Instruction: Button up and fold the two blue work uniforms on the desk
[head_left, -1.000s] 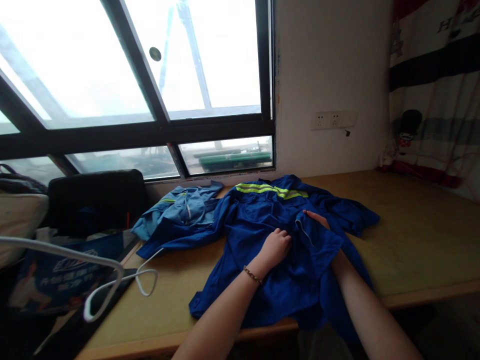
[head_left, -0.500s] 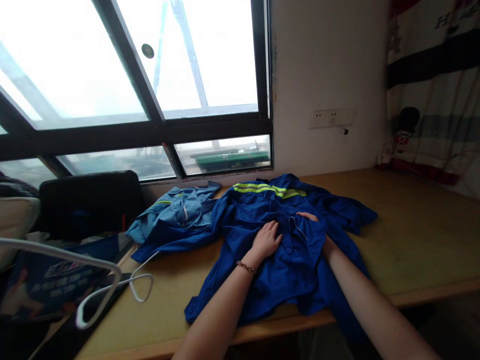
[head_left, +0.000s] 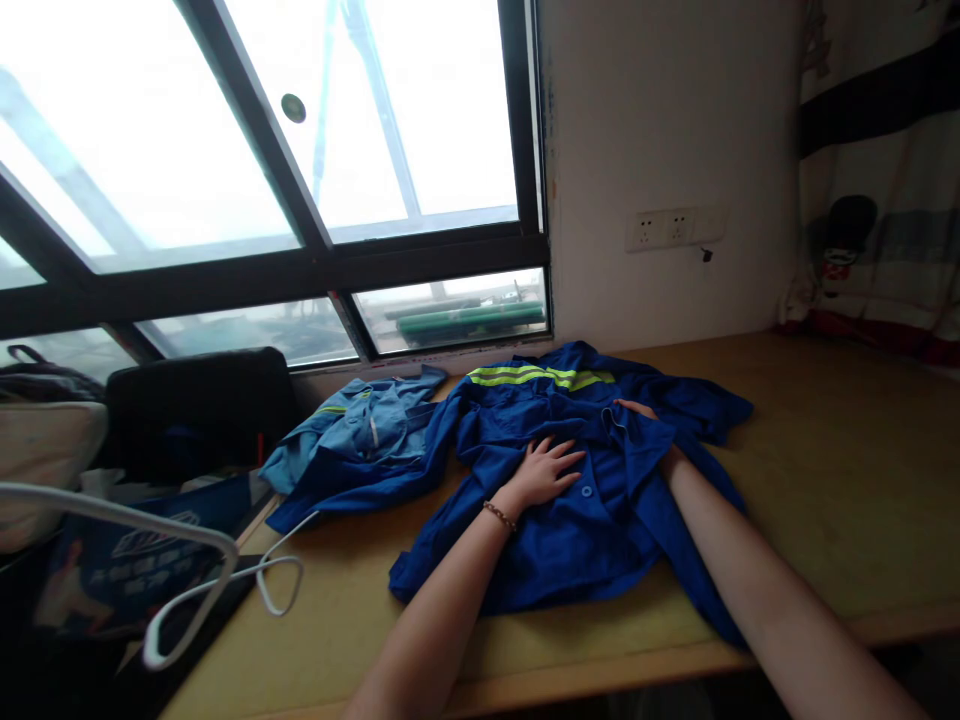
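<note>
A large window (head_left: 322, 262) of glass panes in straight, dark frames fills the far left. Below it spreads a broad, flat table (head_left: 832, 470) with a smooth, yellow-brown top and a paler wooden near edge. The dark blue, matt cloth jacket (head_left: 555, 560) lies in the middle of this table, soft and rumpled, with creases across its body. Its long axis runs near to far: the shoulders, crossed by a yellow-green and grey stripe (head_left: 510, 375), point to the far side, the hem to the near edge. One sleeve stretches left, the other right.

A crumpled light blue cloth garment (head_left: 360, 425) lies just left of the jacket, partly overlapped by the left-lying sleeve. At the near left, a smooth white cord (head_left: 112, 503) bends into rounded loops.

The left hand (head_left: 538, 472) rests palm down on the jacket, its fingers spread. The right hand (head_left: 636, 408) is mostly covered by a raised fold of the jacket; some fingers show past the fold's far edge, but whether they pinch the cloth cannot be told. A beaded brown bracelet (head_left: 499, 516) rings the left wrist. A round blue button (head_left: 587, 491) sits just right of the spread fingers.
</note>
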